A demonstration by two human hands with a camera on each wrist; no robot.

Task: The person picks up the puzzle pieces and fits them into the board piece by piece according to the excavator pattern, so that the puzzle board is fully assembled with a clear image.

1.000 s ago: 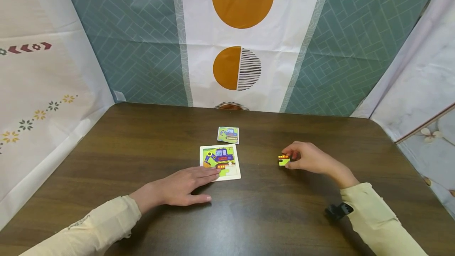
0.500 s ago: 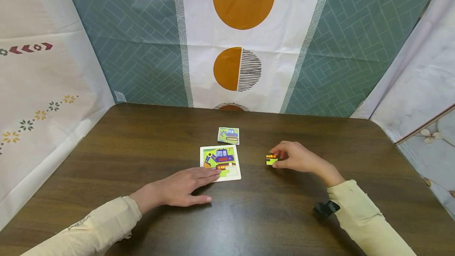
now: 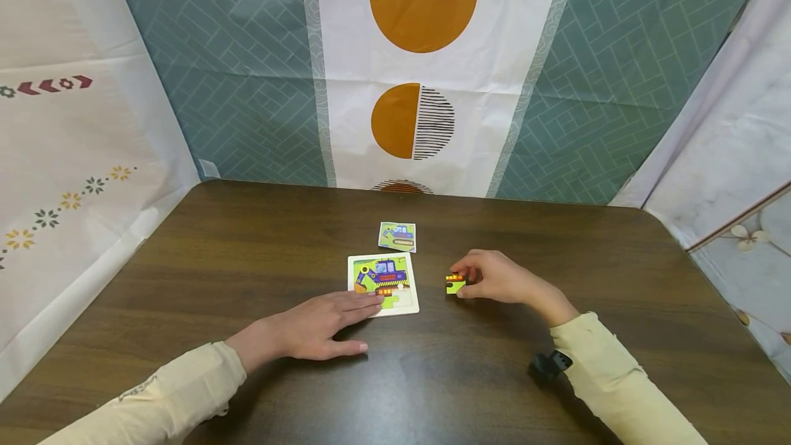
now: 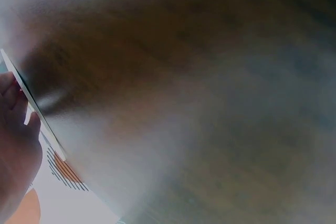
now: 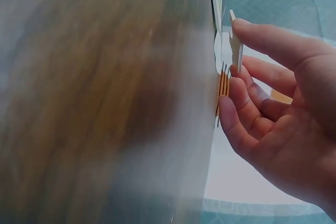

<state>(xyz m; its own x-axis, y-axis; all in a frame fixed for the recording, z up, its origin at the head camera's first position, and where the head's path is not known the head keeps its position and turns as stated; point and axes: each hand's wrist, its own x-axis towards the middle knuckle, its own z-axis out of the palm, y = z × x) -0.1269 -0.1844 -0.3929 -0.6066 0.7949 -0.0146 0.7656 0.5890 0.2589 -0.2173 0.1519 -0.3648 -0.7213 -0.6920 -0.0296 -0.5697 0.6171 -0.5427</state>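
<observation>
A puzzle board with a white frame and a digger picture lies in the middle of the table. Its lower right part shows a pale bare patch. My left hand rests on the board's lower left with fairly straight fingers, covering that corner. To the right of the board, my right hand pinches a green jigsaw puzzle piece with a red and yellow strip along its top. Seen edge-on in the right wrist view, the piece sits between thumb and fingers. The left wrist view catches only the board's edge.
Just behind the board lies a small picture card of the same digger. The brown wooden table meets a patterned cloth at its back edge. More cloths hang on both sides.
My right hand has moved left with the puzzle piece, coming closer to the board. My left hand and the board have stayed in place.
</observation>
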